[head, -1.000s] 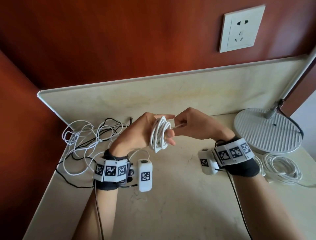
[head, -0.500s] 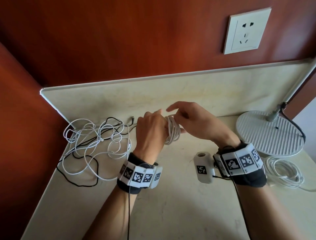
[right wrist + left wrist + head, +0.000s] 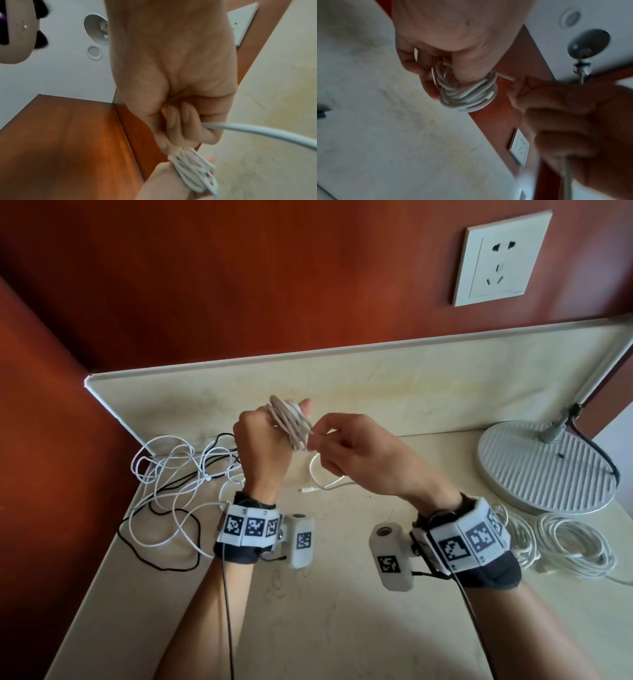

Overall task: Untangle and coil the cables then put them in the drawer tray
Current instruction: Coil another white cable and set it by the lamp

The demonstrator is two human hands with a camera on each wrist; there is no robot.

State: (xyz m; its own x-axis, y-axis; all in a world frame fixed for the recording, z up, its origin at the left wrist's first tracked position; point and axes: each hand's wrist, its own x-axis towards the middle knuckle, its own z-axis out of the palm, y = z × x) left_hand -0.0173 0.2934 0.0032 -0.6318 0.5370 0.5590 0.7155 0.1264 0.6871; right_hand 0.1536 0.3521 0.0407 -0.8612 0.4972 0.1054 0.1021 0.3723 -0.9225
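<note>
My left hand [image 3: 263, 436] is raised above the counter and grips a small coil of white cable [image 3: 289, 421], its loops wound round the fingers and thumb [image 3: 467, 98]. Just to its right, my right hand [image 3: 346, 446] pinches the free strand of that white cable [image 3: 257, 129] close to the coil [image 3: 193, 171]. The loose end with its plug [image 3: 308, 490] hangs down to the counter below the hands. A tangle of white and black cables [image 3: 178, 484] lies at the back left of the counter.
A coiled white cable [image 3: 568, 542] lies at the right, in front of a round white lamp base [image 3: 544, 467]. The pale stone counter [image 3: 325, 628] ends in a low backsplash. A wall socket [image 3: 501, 258] sits above on the red-brown wall. No drawer tray is in view.
Both hands rose with the coil. The left hand turned so its back faces me, and the right hand went from fingers spread over the coil to pinching the free strand.
</note>
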